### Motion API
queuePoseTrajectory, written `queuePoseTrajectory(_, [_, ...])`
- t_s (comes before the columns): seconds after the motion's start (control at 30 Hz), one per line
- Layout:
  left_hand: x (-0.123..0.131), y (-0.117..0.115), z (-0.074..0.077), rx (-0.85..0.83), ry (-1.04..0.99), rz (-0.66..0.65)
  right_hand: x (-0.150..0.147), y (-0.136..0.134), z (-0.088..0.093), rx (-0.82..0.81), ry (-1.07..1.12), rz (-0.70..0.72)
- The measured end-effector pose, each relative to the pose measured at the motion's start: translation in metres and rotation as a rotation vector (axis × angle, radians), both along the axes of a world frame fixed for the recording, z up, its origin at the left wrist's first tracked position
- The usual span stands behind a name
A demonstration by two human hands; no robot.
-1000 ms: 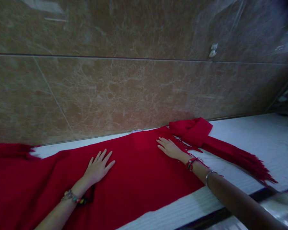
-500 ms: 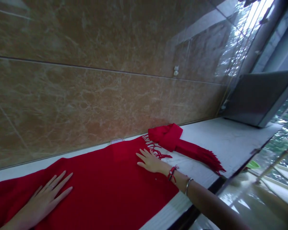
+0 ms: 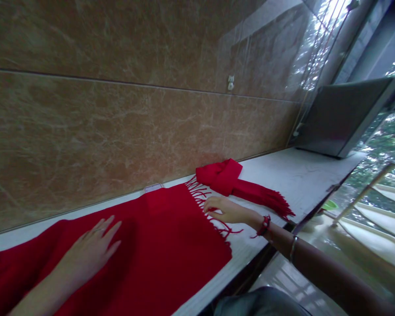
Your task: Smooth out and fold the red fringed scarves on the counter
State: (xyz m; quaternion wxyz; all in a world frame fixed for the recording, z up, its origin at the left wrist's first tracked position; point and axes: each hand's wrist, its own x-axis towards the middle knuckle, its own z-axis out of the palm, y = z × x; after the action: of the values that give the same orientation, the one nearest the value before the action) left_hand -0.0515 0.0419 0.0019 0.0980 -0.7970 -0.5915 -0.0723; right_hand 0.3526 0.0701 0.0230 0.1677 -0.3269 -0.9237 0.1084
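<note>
A red fringed scarf (image 3: 164,250) lies spread flat along the white counter. My left hand (image 3: 90,248), slightly blurred, is over the cloth with its fingers apart and holds nothing I can see. At the scarf's right end, my right hand (image 3: 227,210) hovers at or just above the fringe (image 3: 197,193). Its fingers are loosely bent, with a gap between thumb and forefinger; contact with the strands is unclear. Beyond that hand lies a second red scarf (image 3: 222,177), folded over itself, its fringed tail pointing right.
A brown marble-tiled wall (image 3: 118,131) runs behind the counter (image 3: 279,169). A flat pale object (image 3: 153,188) lies by the wall. A large grey box-like thing (image 3: 342,118) stands at the far right end. Beyond the front edge are a railing and a green bowl (image 3: 329,205).
My right hand has lifted from the flat cloth and moved right to the fringe, its fingers bending. My left hand has shifted right and up. The view has turned slightly.
</note>
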Motion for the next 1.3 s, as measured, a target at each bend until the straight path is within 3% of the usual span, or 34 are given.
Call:
queuePoseTrajectory(0.13, [0.105,-0.013,-0.001,-0.039,-0.012,-0.302,0.007,-0.012,0.000,-0.046,-0.122,0.170])
queuePoseTrajectory(0.23, [0.134,-0.019,-0.010,-0.208,-0.019,-0.496,0.004,-0.017,-0.009,-0.006,-0.172,0.150])
queuePoseTrajectory(0.43, [0.116,-0.015,-0.019,-0.272,-0.066,-0.504,0.007,-0.012,-0.015,0.029,-0.279,0.049])
queuePoseTrajectory(0.53, [0.116,-0.015,-0.017,-0.272,-0.067,-0.505,0.012,-0.018,-0.009,-0.011,-0.120,0.009])
queuePoseTrajectory(0.63, [0.119,-0.016,-0.017,-0.271,-0.064,-0.508,0.011,-0.031,-0.006,-0.097,0.043,0.079])
queuePoseTrajectory(0.83, [0.119,-0.015,-0.020,-0.273,-0.078,-0.497,0.000,-0.038,-0.024,-0.024,-0.101,-0.012])
queuePoseTrajectory(0.93, [0.119,-0.015,-0.020,-0.285,-0.079,-0.489,0.007,-0.029,-0.031,0.042,-0.207,0.001])
queuePoseTrajectory(1.0, [0.119,-0.015,-0.019,-0.285,-0.079,-0.489,0.017,-0.025,-0.032,0.080,-0.236,-0.069])
queuePoseTrajectory(1.1, [0.119,-0.016,-0.019,-0.275,-0.077,-0.488,0.030,-0.029,-0.027,0.111,-0.083,-0.217])
queuePoseTrajectory(1.2, [0.119,-0.015,-0.020,-0.260,-0.081,-0.490,0.025,-0.040,-0.021,0.056,0.110,-0.152])
queuePoseTrajectory(1.3, [0.118,-0.013,-0.023,-0.237,-0.082,-0.492,0.007,-0.046,-0.022,-0.014,0.090,-0.131])
